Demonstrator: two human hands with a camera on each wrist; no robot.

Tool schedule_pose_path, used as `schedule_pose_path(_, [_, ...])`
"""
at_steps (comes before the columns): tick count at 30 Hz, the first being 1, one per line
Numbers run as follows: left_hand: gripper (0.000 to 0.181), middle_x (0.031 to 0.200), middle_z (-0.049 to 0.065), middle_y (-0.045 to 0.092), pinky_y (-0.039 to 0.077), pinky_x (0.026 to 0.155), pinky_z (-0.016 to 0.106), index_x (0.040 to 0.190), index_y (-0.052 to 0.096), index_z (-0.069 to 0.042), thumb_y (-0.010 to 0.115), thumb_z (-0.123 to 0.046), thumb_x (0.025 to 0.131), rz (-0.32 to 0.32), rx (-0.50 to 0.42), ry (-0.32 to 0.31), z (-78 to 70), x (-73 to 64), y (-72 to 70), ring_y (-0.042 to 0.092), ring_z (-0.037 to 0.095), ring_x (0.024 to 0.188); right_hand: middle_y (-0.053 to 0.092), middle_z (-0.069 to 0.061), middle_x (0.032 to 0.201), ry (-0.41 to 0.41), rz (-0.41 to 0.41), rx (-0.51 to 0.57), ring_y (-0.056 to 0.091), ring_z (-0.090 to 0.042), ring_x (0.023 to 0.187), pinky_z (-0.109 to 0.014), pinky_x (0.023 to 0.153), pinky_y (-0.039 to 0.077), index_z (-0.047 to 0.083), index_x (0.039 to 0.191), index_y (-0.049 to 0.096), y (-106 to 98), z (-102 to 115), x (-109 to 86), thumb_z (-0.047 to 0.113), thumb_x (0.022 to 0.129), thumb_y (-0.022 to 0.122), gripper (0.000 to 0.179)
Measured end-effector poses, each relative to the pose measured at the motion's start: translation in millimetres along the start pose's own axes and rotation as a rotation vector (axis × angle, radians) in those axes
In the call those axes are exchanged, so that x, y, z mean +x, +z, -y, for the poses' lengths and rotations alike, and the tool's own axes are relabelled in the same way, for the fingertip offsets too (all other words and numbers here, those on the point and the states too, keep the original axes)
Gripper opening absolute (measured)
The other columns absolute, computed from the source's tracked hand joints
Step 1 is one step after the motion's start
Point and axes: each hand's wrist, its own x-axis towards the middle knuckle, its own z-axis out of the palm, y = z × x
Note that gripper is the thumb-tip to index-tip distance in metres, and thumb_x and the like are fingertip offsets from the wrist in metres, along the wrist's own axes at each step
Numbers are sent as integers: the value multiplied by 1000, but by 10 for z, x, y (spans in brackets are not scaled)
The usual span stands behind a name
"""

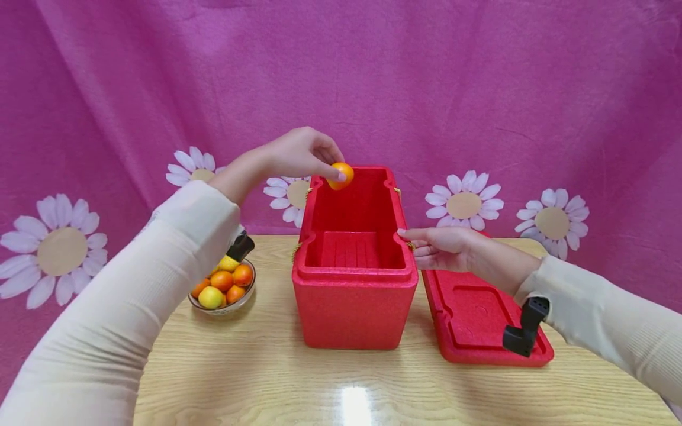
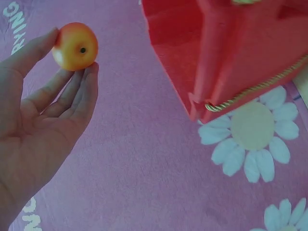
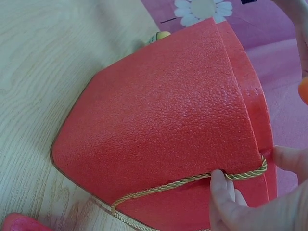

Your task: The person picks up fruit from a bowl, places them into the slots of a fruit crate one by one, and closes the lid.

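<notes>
My left hand [image 1: 306, 152] pinches a round orange-yellow fruit [image 1: 341, 176] between thumb and fingertips, over the far left part of a red foam box [image 1: 354, 310]. In the left wrist view, a small dark dimple shows on the fruit [image 2: 75, 46]. The box stands uncovered, and its visible floor is bare and ridged. My right hand [image 1: 444, 245] holds the box's right side, thumb at the rim notch and fingers against the outer wall. A twisted gold rope [image 3: 168, 185] runs along that wall beside the fingertips.
Left of the box, a bowl [image 1: 234, 306] holds several orange and yellow fruits [image 1: 222, 280]. The red lid [image 1: 479, 313] lies on the wooden table [image 1: 256, 378] at the right, partly under my right forearm. A pink cloth [image 1: 341, 71] with white flowers hangs behind.
</notes>
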Motion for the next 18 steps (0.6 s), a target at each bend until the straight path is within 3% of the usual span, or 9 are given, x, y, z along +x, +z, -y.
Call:
schedule_pose_path(9, [32, 109, 10, 70, 50, 90, 29, 116, 67, -7, 66, -24, 89, 29, -12, -56, 19, 294, -2, 61, 20, 101, 72, 2, 85, 7, -18, 1, 69, -10, 82, -26, 83, 58, 4, 123, 51, -15, 4, 27, 30, 95, 59, 40])
schedule_pose_path(18, [32, 110, 9, 68, 51, 92, 30, 116, 67, -6, 64, -26, 91, 11, -94, -86, 73, 587, 27, 59, 21, 101, 72, 2, 85, 10, -14, -35, 70, -11, 83, -27, 83, 58, 9, 107, 58, -73, 2, 28, 33, 94, 60, 27])
